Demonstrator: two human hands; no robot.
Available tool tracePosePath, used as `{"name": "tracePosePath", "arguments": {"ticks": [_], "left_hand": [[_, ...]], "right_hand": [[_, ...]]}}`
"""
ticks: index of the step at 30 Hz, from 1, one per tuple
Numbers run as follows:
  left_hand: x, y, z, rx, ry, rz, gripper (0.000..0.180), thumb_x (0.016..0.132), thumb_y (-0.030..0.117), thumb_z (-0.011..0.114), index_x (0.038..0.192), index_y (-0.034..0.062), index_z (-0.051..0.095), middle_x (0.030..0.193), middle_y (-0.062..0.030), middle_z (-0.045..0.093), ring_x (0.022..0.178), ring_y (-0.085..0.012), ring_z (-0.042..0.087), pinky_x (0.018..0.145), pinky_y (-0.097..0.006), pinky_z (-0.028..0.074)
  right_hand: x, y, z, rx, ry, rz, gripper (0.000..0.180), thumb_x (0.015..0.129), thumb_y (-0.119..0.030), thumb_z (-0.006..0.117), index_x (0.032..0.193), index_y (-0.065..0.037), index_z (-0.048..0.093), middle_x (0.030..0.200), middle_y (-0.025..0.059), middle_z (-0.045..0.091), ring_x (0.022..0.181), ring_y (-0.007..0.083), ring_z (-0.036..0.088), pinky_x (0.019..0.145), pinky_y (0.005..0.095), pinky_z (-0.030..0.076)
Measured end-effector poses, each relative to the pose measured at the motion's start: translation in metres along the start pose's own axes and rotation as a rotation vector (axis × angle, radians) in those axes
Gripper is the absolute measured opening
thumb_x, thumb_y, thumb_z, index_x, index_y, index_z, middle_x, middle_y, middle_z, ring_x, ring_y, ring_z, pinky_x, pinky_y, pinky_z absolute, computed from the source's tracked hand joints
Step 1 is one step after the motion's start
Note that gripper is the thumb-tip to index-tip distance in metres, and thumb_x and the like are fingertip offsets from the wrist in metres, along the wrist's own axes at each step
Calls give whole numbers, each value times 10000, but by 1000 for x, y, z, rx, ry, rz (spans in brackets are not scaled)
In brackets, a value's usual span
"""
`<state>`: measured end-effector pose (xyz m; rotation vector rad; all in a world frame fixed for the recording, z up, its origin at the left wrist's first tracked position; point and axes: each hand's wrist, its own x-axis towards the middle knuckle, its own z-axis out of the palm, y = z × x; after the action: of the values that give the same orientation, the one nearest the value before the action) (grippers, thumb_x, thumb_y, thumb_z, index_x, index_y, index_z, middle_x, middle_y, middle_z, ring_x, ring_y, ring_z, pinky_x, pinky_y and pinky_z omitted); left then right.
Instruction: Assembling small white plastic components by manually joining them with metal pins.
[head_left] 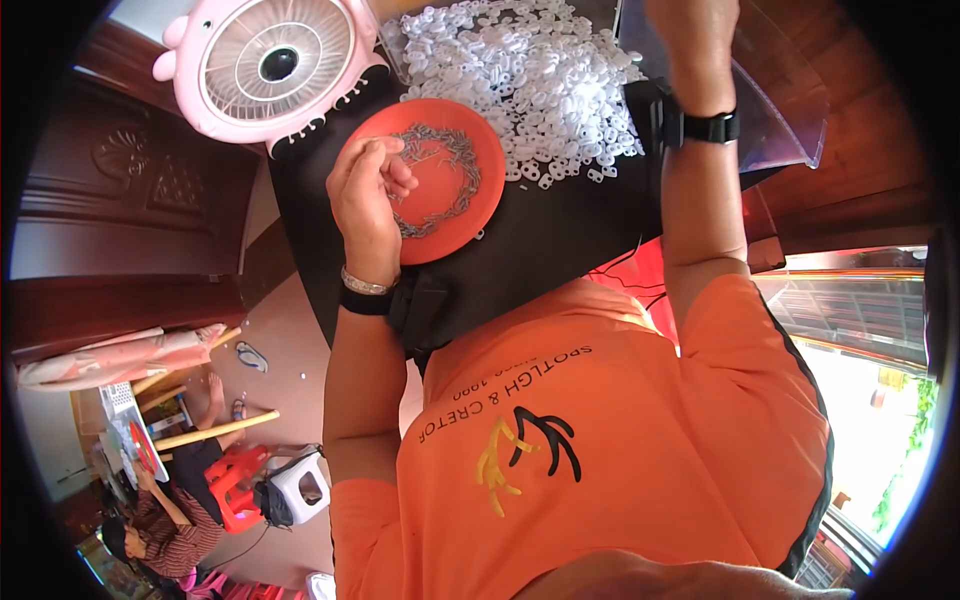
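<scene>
My left hand (pixel 372 190) is over the left side of a round red plate (pixel 485 215), its fingers curled in and pressed together. Whatever they may hold is too small to make out. Small grey metal pieces (pixel 462 165), thin like pins or screws, lie in a loose ring on that plate. Beyond the plate spreads a big heap of small white plastic pieces (pixel 530 80) with holes in them. My right hand (pixel 695 35) reaches to the top edge, above a clear plastic container (pixel 775 120) right of the heap. Its fingers are out of sight.
A pink fan (pixel 280 65) stands at the back left of the black table (pixel 530 240). Dark cables hang by its front edge. Left, on the floor, are a red stool (pixel 237 485), a white stool (pixel 300 487) and a slipper (pixel 252 356). Another person (pixel 180 520) sits farther off, lower left.
</scene>
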<state>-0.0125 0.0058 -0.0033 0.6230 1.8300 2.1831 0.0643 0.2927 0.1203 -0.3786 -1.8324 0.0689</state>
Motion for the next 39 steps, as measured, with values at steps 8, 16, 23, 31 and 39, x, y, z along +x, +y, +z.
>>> {"name": "tracePosePath", "arguments": {"ticks": [8,16,23,31,39], "left_hand": [[3,-2,-7,-5,53,-26,243,907,187,474,851,-4,614,639,-47,554,543,-123,531,515,-226,385],[5,2,-5,-4,97,-6,221,878,174,505,806,0,621,611,-40,559,519,-115,528,488,-215,372],[6,1,-6,-9,115,-13,210,875,166,507,797,10,623,611,-35,558,515,-114,523,490,-214,368],[6,3,-9,-56,132,-27,203,867,167,524,777,15,624,604,-32,548,499,-115,513,481,-215,364],[5,2,-11,10,96,-49,245,909,202,481,842,7,612,646,-28,541,559,-112,524,525,-218,369]], "right_hand": [[-48,-18,25,470,-635,-97,141,787,-120,660,872,-10,682,854,159,664,761,296,643,673,362,501],[-115,-67,5,747,-1164,-429,127,781,-84,676,903,-48,669,837,74,630,809,253,612,708,340,494],[-126,-80,29,479,-1320,-599,151,747,-150,667,877,-75,660,877,75,600,866,273,589,734,380,492],[-136,-94,37,402,-1295,-709,150,743,-176,665,818,-53,624,885,84,608,860,281,592,727,383,495],[-125,-95,44,374,-1061,-476,176,827,-241,615,798,-68,607,811,90,621,771,306,614,677,403,501]]}}
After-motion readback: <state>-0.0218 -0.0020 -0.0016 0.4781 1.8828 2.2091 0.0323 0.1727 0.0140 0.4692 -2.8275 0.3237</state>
